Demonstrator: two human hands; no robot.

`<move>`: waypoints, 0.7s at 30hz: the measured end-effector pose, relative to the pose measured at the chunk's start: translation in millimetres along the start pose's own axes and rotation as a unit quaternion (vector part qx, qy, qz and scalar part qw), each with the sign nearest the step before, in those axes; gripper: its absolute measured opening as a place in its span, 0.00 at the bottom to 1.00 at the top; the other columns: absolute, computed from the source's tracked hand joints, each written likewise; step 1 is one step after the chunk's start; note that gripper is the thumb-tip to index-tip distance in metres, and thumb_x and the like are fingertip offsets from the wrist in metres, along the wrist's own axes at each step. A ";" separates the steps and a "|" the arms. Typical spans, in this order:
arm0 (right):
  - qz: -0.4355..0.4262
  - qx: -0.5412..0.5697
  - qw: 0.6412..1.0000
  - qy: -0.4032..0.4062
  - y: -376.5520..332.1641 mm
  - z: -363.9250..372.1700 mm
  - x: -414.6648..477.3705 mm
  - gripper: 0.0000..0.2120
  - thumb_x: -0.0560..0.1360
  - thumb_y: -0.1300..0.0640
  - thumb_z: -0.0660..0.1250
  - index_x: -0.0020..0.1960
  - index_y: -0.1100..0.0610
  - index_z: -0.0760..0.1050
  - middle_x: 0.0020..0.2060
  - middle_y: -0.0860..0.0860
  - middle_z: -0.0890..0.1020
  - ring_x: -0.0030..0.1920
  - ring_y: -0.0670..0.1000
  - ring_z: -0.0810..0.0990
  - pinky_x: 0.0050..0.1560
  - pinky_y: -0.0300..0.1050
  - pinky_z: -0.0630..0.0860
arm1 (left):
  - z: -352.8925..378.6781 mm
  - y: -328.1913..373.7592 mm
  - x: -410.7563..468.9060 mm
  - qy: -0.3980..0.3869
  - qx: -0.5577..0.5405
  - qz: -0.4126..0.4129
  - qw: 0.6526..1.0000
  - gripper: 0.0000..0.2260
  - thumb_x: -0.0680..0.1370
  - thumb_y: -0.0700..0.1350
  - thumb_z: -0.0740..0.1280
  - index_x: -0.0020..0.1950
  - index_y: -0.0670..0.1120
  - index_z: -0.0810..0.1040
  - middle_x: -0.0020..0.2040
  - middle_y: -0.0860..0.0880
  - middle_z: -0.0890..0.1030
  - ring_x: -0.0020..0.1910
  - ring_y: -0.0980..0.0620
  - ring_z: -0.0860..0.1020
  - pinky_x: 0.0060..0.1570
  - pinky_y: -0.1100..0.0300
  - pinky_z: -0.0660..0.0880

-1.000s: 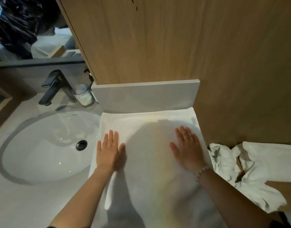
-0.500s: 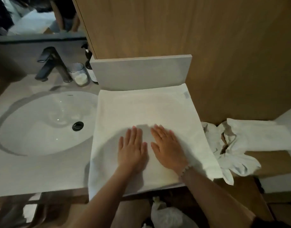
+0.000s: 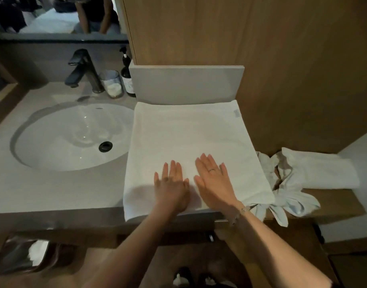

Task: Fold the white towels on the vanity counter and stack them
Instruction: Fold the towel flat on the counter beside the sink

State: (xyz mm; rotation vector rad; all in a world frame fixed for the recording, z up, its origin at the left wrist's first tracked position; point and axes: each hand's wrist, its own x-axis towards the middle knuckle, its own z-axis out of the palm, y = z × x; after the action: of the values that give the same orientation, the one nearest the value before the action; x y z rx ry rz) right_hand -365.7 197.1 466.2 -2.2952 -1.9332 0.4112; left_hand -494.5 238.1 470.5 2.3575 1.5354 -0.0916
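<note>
Head view: left hand (image 3: 171, 187) and right hand (image 3: 214, 179) both flat, fingers straight, pressing near half of towel (image 3: 188, 138). Towel spread on counter (image 3: 53, 188) right of sink (image 3: 70, 136), near edge overhanging. Crumpled towels (image 3: 303, 173) right, touching towel corner.

a black faucet (image 3: 83, 69) stands behind the white sink (image 3: 60, 142), a glass (image 3: 113, 85) and dark pump bottle (image 3: 127, 79) beside it.

right hand (image 3: 214, 183): thin ring (image 3: 211, 169) on one finger | right wrist (image 3: 233, 201): lil beaded bracelet (image 3: 240, 213) | forearms (image 3: 137, 246): both bare, far as i can see
</note>
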 end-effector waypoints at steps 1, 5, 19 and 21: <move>0.005 -0.003 1.000 -0.003 -0.7 3.7 -4.3 0.26 0.82 0.47 0.40 0.77 0.51 0.41 0.76 0.48 0.39 0.75 0.48 0.35 0.71 0.49 0.32 | 3.1 -2.2 -8.3 0.000 0.000 0.012 1.000 0.25 0.83 0.52 0.46 0.77 0.46 0.43 0.78 0.47 0.42 0.76 0.47 0.41 0.73 0.46 0.41; 0.021 -0.041 0.999 -0.009 30.3 5.8 -18.2 0.26 0.81 0.44 0.41 0.77 0.49 0.42 0.76 0.47 0.41 0.75 0.47 0.37 0.69 0.46 0.32 | 7.2 -30.6 -1.8 -0.004 -0.006 0.039 0.999 0.24 0.82 0.52 0.46 0.77 0.51 0.43 0.78 0.53 0.41 0.76 0.52 0.39 0.72 0.48 0.37; -0.011 -0.030 0.999 0.010 64.9 -1.2 -9.0 0.31 0.78 0.38 0.43 0.77 0.50 0.42 0.76 0.46 0.41 0.75 0.45 0.38 0.69 0.39 0.32 | 3.4 -53.7 17.2 0.045 0.009 0.014 0.999 0.25 0.82 0.56 0.45 0.77 0.52 0.45 0.77 0.54 0.42 0.76 0.54 0.40 0.74 0.53 0.38; -0.009 -0.031 0.999 0.008 73.4 -3.6 -10.2 0.32 0.78 0.38 0.42 0.77 0.51 0.43 0.76 0.47 0.42 0.75 0.46 0.38 0.69 0.40 0.33 | 2.4 -65.1 11.9 0.047 0.005 -0.006 0.999 0.25 0.82 0.56 0.45 0.77 0.51 0.45 0.77 0.54 0.42 0.76 0.54 0.40 0.74 0.53 0.38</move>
State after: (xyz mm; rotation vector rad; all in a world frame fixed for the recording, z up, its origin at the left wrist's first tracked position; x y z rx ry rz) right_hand -296.6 174.1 452.1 -2.3096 -1.9840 0.3358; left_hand -547.8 271.7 450.3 2.3922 1.5970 0.0092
